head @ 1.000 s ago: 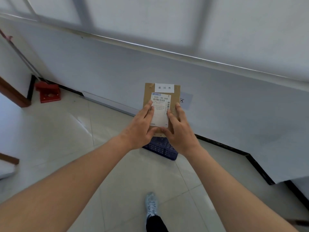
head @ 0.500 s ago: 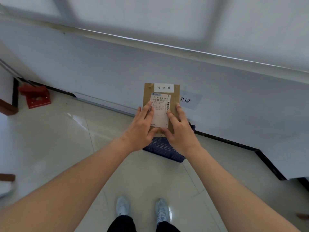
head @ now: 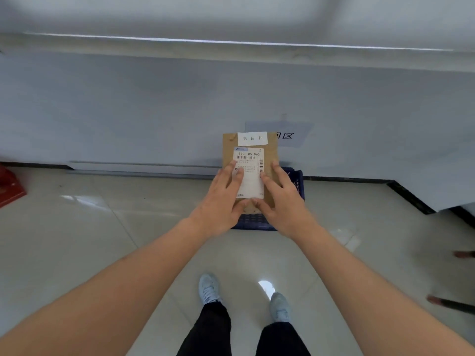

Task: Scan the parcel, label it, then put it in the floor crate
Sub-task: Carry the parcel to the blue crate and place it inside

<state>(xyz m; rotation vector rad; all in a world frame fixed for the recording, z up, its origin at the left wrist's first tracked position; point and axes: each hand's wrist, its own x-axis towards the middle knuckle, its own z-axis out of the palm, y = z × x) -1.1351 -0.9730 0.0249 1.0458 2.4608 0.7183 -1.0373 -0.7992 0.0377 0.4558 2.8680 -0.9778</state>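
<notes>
A flat brown cardboard parcel [head: 270,153] is held out in front of me at arm's length, above the floor. It carries a white shipping label [head: 248,173] with barcodes and a smaller white sticker [head: 252,138] at its top edge. My left hand [head: 223,201] grips its lower left side and my right hand [head: 282,201] its lower right side, fingers spread over the face. Directly behind and below the parcel a dark blue slatted crate [head: 295,181] stands on the floor against the wall, mostly hidden by parcel and hands.
A pale wall with a black skirting runs across ahead, with a paper sign [head: 290,134] stuck above the crate. A red object [head: 10,187] lies on the tiled floor at far left. My two feet [head: 209,287] stand on the tiles below.
I have stepped closer and squared up to the wall, so the crate now sits straight behind the parcel. Both feet are in view. Both hands keep the same hold.
</notes>
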